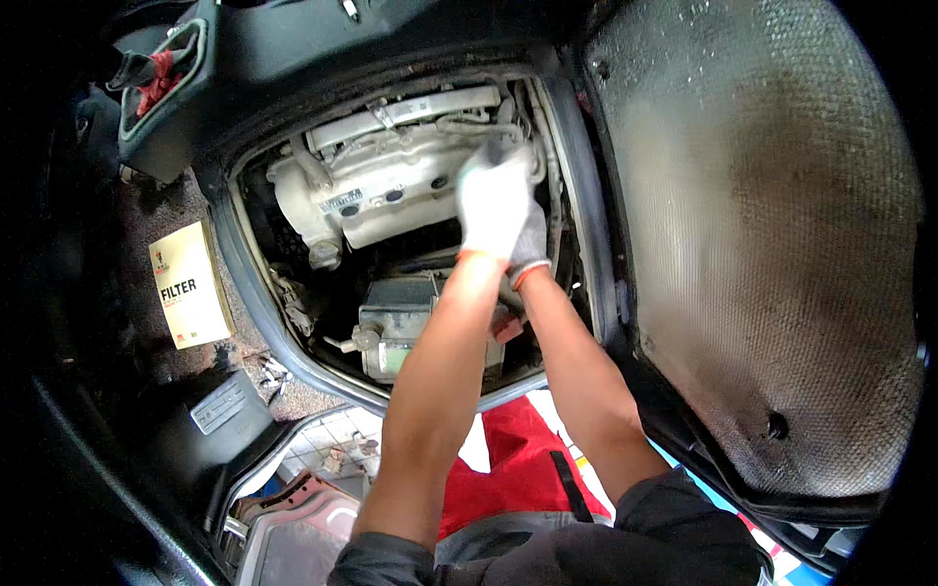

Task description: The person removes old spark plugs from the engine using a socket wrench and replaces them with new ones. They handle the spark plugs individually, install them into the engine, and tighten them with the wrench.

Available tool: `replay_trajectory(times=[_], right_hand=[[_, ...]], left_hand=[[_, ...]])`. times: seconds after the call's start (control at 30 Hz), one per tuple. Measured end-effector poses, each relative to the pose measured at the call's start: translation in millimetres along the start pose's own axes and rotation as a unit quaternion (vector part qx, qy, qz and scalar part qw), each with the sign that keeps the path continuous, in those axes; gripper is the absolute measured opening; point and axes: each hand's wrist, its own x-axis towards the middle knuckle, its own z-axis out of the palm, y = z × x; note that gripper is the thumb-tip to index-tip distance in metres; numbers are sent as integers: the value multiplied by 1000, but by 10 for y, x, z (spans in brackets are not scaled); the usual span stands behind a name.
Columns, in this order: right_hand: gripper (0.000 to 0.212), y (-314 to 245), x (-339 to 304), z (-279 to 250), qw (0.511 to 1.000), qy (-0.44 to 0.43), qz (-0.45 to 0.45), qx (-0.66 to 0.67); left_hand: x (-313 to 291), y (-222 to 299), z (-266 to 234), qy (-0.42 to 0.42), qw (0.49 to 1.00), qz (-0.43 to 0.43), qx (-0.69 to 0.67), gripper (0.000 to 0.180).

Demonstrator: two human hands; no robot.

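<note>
An engine with a dusty silver cover sits in an opening below me. Over its right end, my left hand in a white work glove with an orange cuff reaches in, its fingers blurred by motion. My right hand, gloved the same way, lies just beside and partly behind the left one. Its fingers are hidden, and I cannot make out what either hand touches. Hoses run down the engine's right side, close to both hands. A tank-like container with a round cap stands nearer me, partly covered by my left forearm.
A rubber-sealed rim surrounds the opening. On the carpet at left lies a flat yellow box. A large panel with silvery textured lining stands at right. Far left, a red cloth sits in a dark console.
</note>
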Motion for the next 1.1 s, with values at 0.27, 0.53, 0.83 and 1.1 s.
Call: replay_trajectory(times=[0.27, 0.53, 0.83, 1.1], right_hand=[[26, -71, 57, -220, 975, -10, -162, -150], [24, 201, 77, 215, 960, 83, -27, 265], [24, 194, 171, -92, 976, -11, -139, -164], [32, 1, 47, -77, 982, 64, -122, -130]], left_hand=[[-335, 71, -199, 137, 788, -253, -544, 33], [1, -15, -38, 1, 863, 240, 445, 10], [-237, -105, -247, 129, 845, -258, -451, 18], [-187, -30, -455, 74, 760, -180, -621, 27]])
